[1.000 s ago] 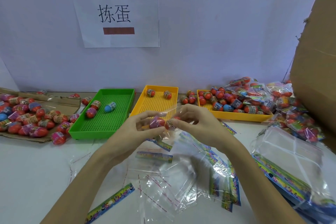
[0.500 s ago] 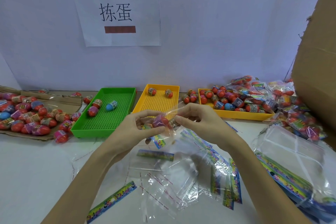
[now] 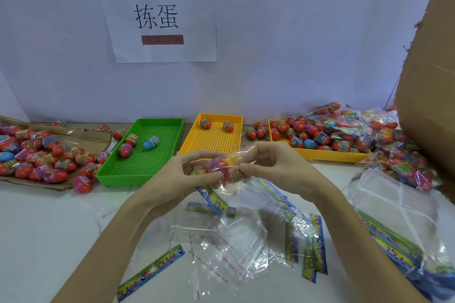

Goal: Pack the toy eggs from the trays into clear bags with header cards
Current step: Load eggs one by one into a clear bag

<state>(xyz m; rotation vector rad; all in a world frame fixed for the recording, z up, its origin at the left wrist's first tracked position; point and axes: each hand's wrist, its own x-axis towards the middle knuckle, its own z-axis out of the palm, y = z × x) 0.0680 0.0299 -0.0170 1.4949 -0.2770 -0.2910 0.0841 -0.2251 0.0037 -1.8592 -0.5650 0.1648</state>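
Above the table's middle, my left hand [image 3: 183,174] and my right hand [image 3: 273,167] hold one clear bag [image 3: 236,155] between them. Two red toy eggs [image 3: 225,170] sit inside it, and its colourful header card [image 3: 211,197] hangs below. A green tray [image 3: 145,174] holds three eggs, one of them blue [image 3: 150,142]. The middle yellow tray [image 3: 214,141] holds two eggs. The right yellow tray [image 3: 327,155] is heaped with eggs.
Loose clear bags [image 3: 234,241] and header cards [image 3: 152,270] lie below my hands. A cardboard sheet [image 3: 49,184] with many eggs is at the left. Filled bags [image 3: 403,162] pile at the right beside a big cardboard box [image 3: 428,81]. A stack of bags [image 3: 403,233] lies front right.
Both hands have stayed together on the bag. The eggs now sit a little deeper in it, nearer my right fingers, and the header card hangs lower.
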